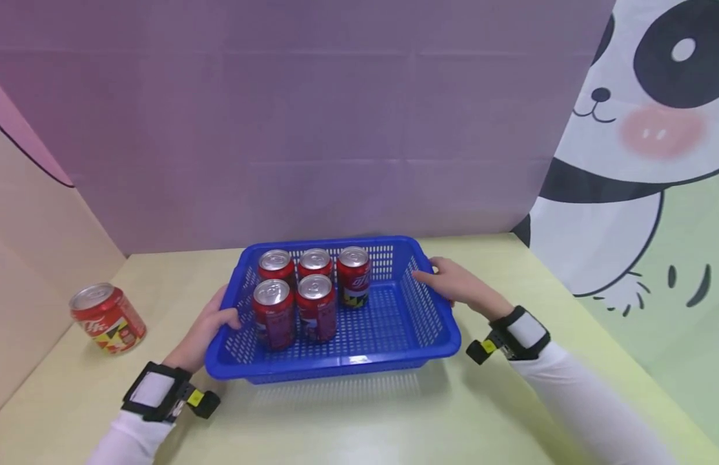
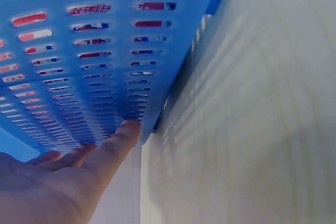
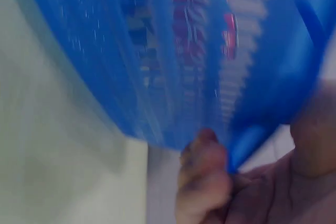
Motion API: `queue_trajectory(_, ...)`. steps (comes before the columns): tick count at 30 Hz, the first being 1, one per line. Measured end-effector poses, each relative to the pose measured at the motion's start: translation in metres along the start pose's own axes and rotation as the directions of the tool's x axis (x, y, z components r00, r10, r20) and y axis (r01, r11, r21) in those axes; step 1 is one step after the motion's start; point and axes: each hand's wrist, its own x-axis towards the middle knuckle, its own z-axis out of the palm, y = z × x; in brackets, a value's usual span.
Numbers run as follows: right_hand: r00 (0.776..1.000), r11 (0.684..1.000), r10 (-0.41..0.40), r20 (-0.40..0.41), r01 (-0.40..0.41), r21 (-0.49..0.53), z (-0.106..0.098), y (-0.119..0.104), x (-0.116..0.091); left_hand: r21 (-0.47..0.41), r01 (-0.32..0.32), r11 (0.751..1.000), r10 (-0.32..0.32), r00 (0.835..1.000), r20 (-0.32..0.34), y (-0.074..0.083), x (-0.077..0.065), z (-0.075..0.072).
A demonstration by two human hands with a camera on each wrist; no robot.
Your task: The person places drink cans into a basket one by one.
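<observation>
A blue plastic basket (image 1: pixel 348 365) with slotted walls hangs a little above the table, its shadow falling below. My left hand (image 1: pixel 201 329) grips the left rim, thumb over the top; in the left wrist view its fingers (image 2: pixel 118 142) lie against the outside of the slotted wall. On the opposite side, my right hand (image 1: pixel 461 284) holds the right rim, with the thumb on top and curled fingers (image 3: pixel 205 177) below, blurred in the right wrist view. Several red soda cans stand upright in the basket's left and middle part, among them a front can (image 1: pixel 317 310) and a rightmost can (image 1: pixel 354 276).
Another red soda can (image 1: pixel 108 318) stands on the pale yellow table (image 1: pixel 336 426), left of the basket. A purple wall covering (image 1: pixel 313 129) rises behind the table. Along the right side is a wall with a panda picture (image 1: pixel 644 129).
</observation>
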Motion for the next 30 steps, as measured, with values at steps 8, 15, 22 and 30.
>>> queue_trajectory(8,0.993,0.993,0.020,-0.114,-0.007,0.118,0.025,0.001,-0.002,-0.001,0.011,1.000,-0.011,1.000,-0.008,0.000,-0.002,0.000)
queue_trajectory(15,0.989,0.991,0.056,-0.137,-0.039,0.125,0.026,0.001,-0.003,0.011,0.017,1.000,-0.017,1.000,-0.011,0.001,-0.002,0.000)
queue_trajectory(22,0.991,0.989,0.040,-0.127,-0.022,0.144,0.024,0.001,-0.002,0.039,0.008,0.999,-0.007,1.000,-0.006,0.004,0.001,-0.001)
queue_trajectory(30,0.992,0.990,0.029,-0.119,-0.011,0.144,0.023,0.000,0.000,0.427,0.092,0.900,-0.067,0.995,-0.073,0.021,0.000,-0.005)
